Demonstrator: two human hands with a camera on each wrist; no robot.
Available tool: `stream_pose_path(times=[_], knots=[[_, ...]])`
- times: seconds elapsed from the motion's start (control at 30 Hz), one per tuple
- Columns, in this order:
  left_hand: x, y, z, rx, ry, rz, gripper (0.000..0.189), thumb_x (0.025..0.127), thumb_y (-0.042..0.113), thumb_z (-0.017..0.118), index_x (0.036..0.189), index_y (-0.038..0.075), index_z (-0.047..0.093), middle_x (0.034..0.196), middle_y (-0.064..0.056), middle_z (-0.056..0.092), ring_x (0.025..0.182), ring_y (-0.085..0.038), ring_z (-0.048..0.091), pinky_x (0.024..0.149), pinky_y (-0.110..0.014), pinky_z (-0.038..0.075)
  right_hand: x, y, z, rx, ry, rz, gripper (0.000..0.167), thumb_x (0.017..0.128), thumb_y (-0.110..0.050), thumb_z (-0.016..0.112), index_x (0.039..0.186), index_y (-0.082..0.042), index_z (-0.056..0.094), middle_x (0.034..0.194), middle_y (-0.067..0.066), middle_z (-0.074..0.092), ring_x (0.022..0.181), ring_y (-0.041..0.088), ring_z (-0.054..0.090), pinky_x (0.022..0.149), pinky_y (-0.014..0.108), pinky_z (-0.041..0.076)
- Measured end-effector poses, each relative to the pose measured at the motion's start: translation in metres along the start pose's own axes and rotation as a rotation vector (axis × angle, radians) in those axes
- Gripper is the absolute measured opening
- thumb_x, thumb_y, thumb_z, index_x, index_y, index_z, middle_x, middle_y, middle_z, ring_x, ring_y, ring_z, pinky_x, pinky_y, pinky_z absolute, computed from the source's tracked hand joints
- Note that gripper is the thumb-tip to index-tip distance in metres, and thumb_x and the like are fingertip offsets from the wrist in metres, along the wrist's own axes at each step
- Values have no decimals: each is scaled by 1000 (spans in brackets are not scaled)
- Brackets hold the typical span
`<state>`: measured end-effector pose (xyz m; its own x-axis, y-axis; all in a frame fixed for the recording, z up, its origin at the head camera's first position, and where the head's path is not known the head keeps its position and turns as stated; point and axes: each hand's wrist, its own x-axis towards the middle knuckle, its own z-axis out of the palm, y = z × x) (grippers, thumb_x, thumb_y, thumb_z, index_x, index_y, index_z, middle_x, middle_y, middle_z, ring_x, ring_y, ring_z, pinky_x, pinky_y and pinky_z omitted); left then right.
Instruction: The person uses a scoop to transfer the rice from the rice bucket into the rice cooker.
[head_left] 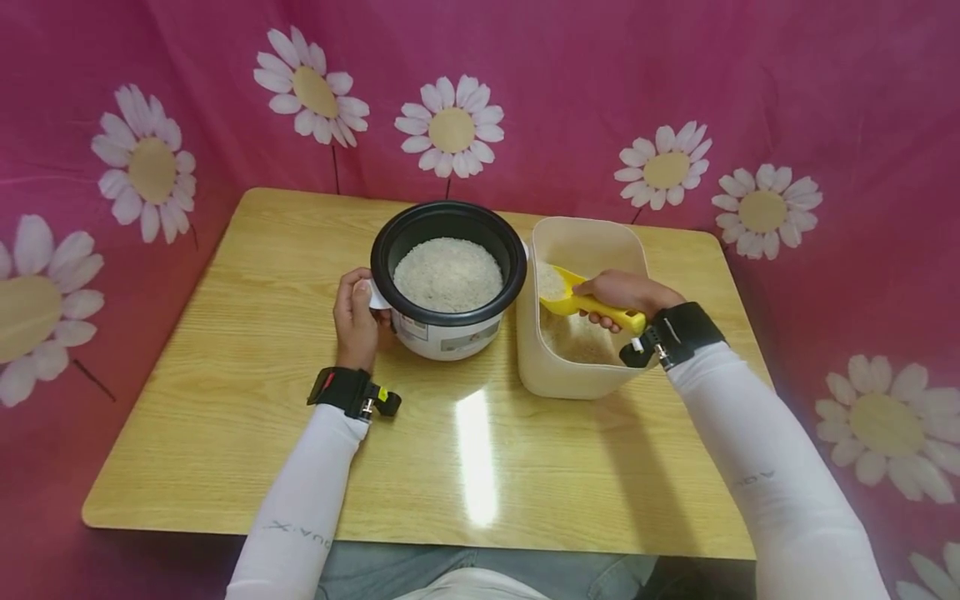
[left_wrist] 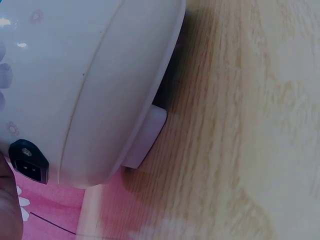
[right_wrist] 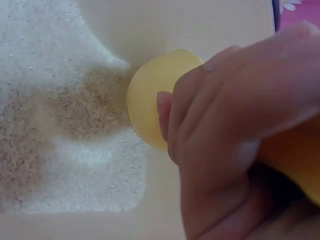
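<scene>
In the head view a white rice cooker point(head_left: 450, 340) with a black inner pot point(head_left: 382, 257) holds a mound of rice point(head_left: 448, 275). My left hand point(head_left: 356, 321) grips the white handle point(head_left: 378, 296) on the cooker's left side. To the right stands a cream bin point(head_left: 562, 379) with rice in its bottom. My right hand point(head_left: 626, 293) holds a yellow scoop point(head_left: 562, 307) by its handle, within the bin's opening; rice lies in the scoop's bowl. In the right wrist view, curled fingers point(right_wrist: 215, 105) wrap the scoop over the loose rice point(right_wrist: 80, 120).
Both vessels stand side by side on a light wooden table point(head_left: 247, 358). A pink cloth point(head_left: 547, 100) with white daisies hangs behind and around it. The left wrist view shows the cooker's power socket point(left_wrist: 29, 162) and a foot point(left_wrist: 147, 140) near the tabletop.
</scene>
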<state>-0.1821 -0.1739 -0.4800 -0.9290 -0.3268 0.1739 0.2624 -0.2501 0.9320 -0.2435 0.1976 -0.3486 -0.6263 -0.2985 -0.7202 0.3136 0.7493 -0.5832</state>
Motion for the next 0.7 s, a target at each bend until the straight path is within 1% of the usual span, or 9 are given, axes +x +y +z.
stream_pose_path(times=[0.2,0.33,0.5,0.7], knots=[[0,0,1,9,-5,1,16,110,25,42,115,27,57,82,5,54,64,-10,51,55,-21,44,-16,-5,-2,23,36,-4,40,110,-39,37,102,-4,55,69,-4,53,50,6,48,50,18,45],[2,-1,0,14,-3,3,16,110,26,42,115,28,58,81,5,54,64,-9,51,55,-23,44,-23,-7,-2,18,54,-30,41,110,-39,37,102,-3,54,68,-4,53,49,7,48,50,19,45],[2,0,0,27,-1,-13,17,110,27,42,116,27,58,84,5,55,65,-10,51,56,-24,44,-30,-5,0,20,81,-61,43,110,-39,37,105,0,55,69,-3,54,49,8,50,49,20,47],[1,-1,1,9,-2,2,17,110,25,41,115,27,58,83,5,55,63,-10,51,55,-23,44,-39,2,6,44,98,-85,42,110,-39,38,104,-1,54,68,-3,54,49,10,51,51,21,48]])
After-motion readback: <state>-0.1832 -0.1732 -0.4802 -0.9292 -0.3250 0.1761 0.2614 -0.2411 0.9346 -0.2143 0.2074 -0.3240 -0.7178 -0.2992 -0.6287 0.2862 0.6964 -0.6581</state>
